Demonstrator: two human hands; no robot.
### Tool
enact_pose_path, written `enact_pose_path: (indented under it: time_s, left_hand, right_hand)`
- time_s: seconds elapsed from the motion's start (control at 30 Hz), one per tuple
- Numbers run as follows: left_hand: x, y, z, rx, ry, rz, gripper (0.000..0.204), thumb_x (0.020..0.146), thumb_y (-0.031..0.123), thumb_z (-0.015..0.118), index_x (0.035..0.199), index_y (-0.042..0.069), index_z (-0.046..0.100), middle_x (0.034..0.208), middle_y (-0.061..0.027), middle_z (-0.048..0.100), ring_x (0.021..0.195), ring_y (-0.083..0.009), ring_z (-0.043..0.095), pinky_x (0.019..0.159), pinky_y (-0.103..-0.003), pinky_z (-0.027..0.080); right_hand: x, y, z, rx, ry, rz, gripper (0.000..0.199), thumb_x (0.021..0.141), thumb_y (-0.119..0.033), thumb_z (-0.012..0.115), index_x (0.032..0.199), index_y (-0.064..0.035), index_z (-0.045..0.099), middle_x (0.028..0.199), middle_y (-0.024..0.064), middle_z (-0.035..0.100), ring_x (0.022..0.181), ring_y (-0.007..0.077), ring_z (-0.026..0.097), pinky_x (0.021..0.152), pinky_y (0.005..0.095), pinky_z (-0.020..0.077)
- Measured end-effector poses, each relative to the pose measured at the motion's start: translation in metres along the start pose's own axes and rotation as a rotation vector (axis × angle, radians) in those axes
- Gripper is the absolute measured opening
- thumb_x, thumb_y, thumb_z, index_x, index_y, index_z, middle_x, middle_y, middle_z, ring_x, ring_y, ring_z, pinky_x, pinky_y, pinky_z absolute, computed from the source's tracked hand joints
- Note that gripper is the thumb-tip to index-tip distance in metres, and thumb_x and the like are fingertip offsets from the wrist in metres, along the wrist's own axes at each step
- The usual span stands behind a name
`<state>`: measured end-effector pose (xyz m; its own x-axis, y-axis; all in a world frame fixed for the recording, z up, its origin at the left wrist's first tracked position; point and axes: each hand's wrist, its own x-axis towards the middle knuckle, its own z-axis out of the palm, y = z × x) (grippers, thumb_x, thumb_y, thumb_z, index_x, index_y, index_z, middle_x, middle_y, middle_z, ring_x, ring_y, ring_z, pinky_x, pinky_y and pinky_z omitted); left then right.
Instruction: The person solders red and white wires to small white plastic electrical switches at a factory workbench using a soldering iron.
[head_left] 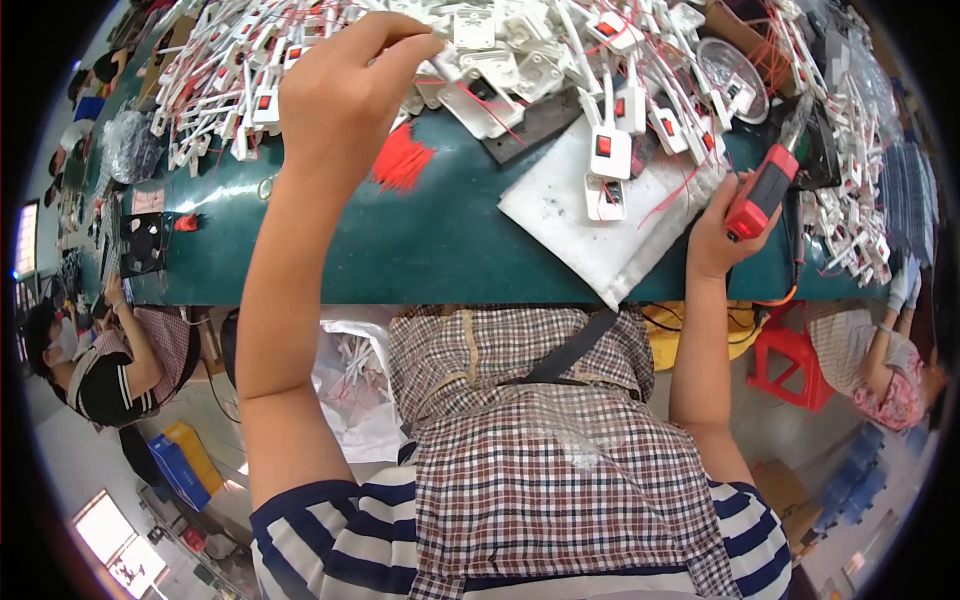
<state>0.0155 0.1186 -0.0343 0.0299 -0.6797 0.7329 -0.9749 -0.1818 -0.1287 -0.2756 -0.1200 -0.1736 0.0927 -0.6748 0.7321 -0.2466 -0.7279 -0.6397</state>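
Far left of the left hand, at the frame edge: a seated person in a checked apron (150,350), working at a neighbouring spot. Green bench (400,250) runs across the view. Left hand (340,95) reaches up and forward into a heap of white switch parts with red wires (250,70); fingers curled and pinched together at the tips on a white piece from the heap, though which piece exactly is hard to tell in the tangle. Just right of the left wrist, a tuft of red wire ends (402,160) lies on the bench. Between the hands: a white sheet (590,225) laid flat on the bench, carrying a white switch with a red rocker (610,152) and an open white switch housing (606,197) just below it, both near the right hand and well apart from the left. Dark flat plate (540,120) pokes out from under the heap above the sheet. Right hand (720,230) closed around a red and black electric screwdriver (768,188), tool tilted, tip pointing up and away toward more white parts. Right of that hand, another pile of white parts (850,200). Below it, a red plastic stool (790,360) and another person in a checked apron (870,350).
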Motion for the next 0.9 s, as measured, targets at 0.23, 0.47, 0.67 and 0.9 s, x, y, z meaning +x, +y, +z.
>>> enact_pose_path:
  time_s: [0.23, 0.47, 0.67, 0.9]
  left_hand:
    - [0.001, 0.072, 0.023, -0.252, -0.201, 0.183, 0.022, 0.074, 0.008, 0.068, 0.095, 0.010, 0.072, 0.101, -0.0033, 0.071, 0.084, -0.0209, 0.070, 0.066, -0.032, 0.055]
    - [-0.017, 0.089, 0.058, -0.328, -0.132, 0.086, 0.017, 0.074, 0.006, 0.068, 0.091, 0.009, 0.070, 0.098, -0.0024, 0.070, 0.081, -0.0216, 0.069, 0.066, -0.032, 0.055]
    - [-0.017, 0.096, 0.077, -0.328, -0.145, 0.018, 0.013, 0.074, 0.005, 0.068, 0.087, 0.008, 0.070, 0.094, -0.0018, 0.069, 0.079, -0.0201, 0.069, 0.064, -0.033, 0.055]
    - [-0.013, 0.104, 0.089, -0.363, -0.089, -0.038, 0.015, 0.072, 0.002, 0.067, 0.086, 0.009, 0.071, 0.091, -0.0014, 0.069, 0.077, -0.0216, 0.068, 0.062, -0.034, 0.054]
  right_hand:
    - [0.001, -0.002, -0.002, -0.039, -0.036, -0.074, 0.027, 0.092, 0.000, 0.068, 0.115, 0.0052, 0.055, 0.103, 0.0108, 0.064, 0.091, 0.0175, 0.064, 0.082, 0.0310, 0.0532]
    - [0.005, -0.017, -0.013, -0.043, -0.113, -0.111, 0.026, 0.092, 0.002, 0.068, 0.113, 0.0030, 0.053, 0.101, 0.0084, 0.063, 0.087, 0.0141, 0.062, 0.078, 0.0273, 0.0524]
    - [-0.008, -0.083, -0.023, 0.016, -0.426, -0.259, 0.054, 0.072, -0.003, 0.088, 0.112, -0.0022, 0.052, 0.092, 0.0060, 0.061, 0.084, 0.0191, 0.059, 0.073, 0.0303, 0.0491]
    - [-0.027, -0.094, -0.012, -0.031, -0.535, -0.239, 0.069, 0.065, -0.011, 0.093, 0.119, -0.0030, 0.050, 0.109, 0.0134, 0.057, 0.096, 0.0318, 0.058, 0.086, 0.0409, 0.0483]
